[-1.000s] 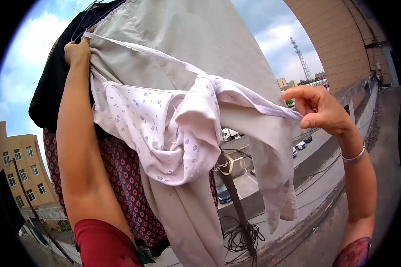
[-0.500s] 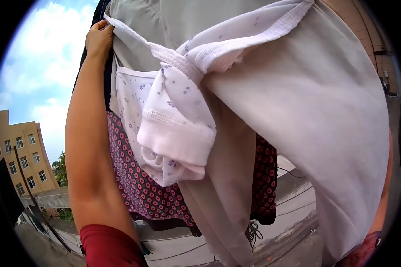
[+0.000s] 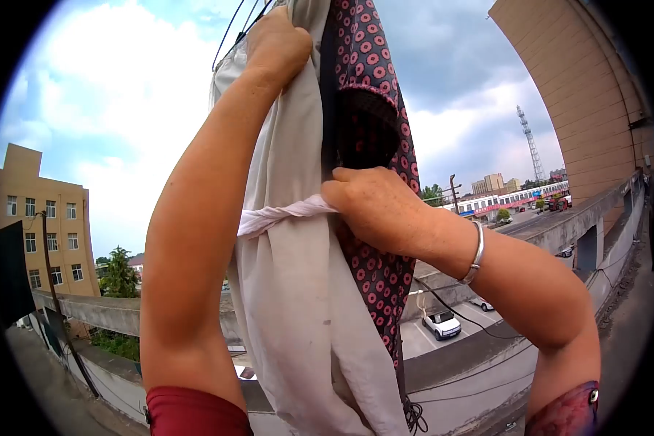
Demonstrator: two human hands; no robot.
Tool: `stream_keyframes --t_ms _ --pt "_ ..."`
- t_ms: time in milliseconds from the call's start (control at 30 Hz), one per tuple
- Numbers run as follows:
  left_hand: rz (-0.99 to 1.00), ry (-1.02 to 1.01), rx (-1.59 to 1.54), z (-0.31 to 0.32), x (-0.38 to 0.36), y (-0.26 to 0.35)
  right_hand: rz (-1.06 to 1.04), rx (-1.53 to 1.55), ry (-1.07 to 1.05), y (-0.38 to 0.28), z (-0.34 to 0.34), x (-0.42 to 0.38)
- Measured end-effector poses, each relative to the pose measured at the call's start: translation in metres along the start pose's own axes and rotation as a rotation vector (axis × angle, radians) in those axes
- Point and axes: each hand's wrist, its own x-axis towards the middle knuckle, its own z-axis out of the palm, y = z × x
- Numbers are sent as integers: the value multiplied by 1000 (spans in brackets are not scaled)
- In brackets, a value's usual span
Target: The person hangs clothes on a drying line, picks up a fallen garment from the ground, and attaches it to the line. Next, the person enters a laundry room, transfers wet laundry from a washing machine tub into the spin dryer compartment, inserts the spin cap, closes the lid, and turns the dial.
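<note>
- The white strip of cloth (image 3: pixel 287 216) is drawn across the front of the pale garment (image 3: pixel 291 283), roughly level with the right hand (image 3: pixel 378 211); its other side is lost behind the left forearm (image 3: pixel 189 218).
- One end of the strip is clamped in the right hand, whose fingers are curled closed beside the dark garment with pink rings (image 3: pixel 374 280).
- The left hand (image 3: pixel 277 47) is raised high and closed at the upper edge of the pale garment, just beside the dark hanger (image 3: pixel 241 35); whether the hanger is gripped too cannot be told, as the fingertips are hidden.
- The two hands are held apart, the left above the right, with pale cloth hanging between and below them.
- The strip is twisted into a narrow rope; it is judged light, soft and a little stretchy, best taken near its end, where a firm pinch should be enough.
- The pale garment is hung in long, loose folds. It seems limp and thin, not fragile, though easily bunched or swung; it is best held by the gathered top edge, near its support.
- The ringed garment is hung close behind and beside it; its cloth looks smooth and perhaps slippery, so it could be caught up by accident.
</note>
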Motion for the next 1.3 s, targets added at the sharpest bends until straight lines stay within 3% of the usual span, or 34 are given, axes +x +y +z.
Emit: stream_keyframes --t_ms 33,100,133,267,367,467,533,700,733,800,833,867,933,967,1033,1067,1133,1167,1200,1300 --pt "19 -31 92 11 -4 -6 -8 8 11 3 -9 -3" --pt "40 -63 179 21 -12 -11 60 353 -84 12 -29 -16" --pt "45 -141 175 22 -16 -18 -55 437 109 22 -29 -19" --pt "80 -376 326 26 -18 -32 390 790 309 47 -80 -16" --pt "87 -447 319 22 -5 -27 193 1083 329 75 -105 -14" --pt "68 -536 268 15 2 -28 -41 1458 111 84 -111 -8" --pt "-33 -697 95 12 7 -32 36 1473 215 96 -104 3" --pt "7 -696 115 -8 2 -26 179 1551 535 91 -86 38" --pt "6 -698 122 -10 1 -26 176 1558 537 101 -79 44" --pt "-73 -747 76 -17 0 -24 118 1883 302 131 -65 68" --pt "-95 -724 96 -23 -6 -14 177 1908 387 125 -62 79" --pt "-97 -728 108 -26 -10 -11 411 1878 491 120 -59 91" --pt "-128 -715 122 -29 -12 -5 610 1671 700 125 -49 109" --pt "-124 -745 133 -31 -11 -5 607 1683 705 135 -45 117" --pt "-91 -749 197 -33 -9 -9 633 1352 627 156 -35 130" --pt "-57 -747 249 -36 -8 -12 628 1365 629 167 -35 124" --pt "-33 -758 261 -42 -9 -15 133 580 393 194 -37 105" --pt "-8 -768 258 -43 -10 -17 458 1094 390 206 -37 113" --pt "-6 -770 267 -45 -11 -16 455 1101 395 217 -36 122" --pt "99 -723 310 -50 -15 -3 313 1690 568 256 -7 152"
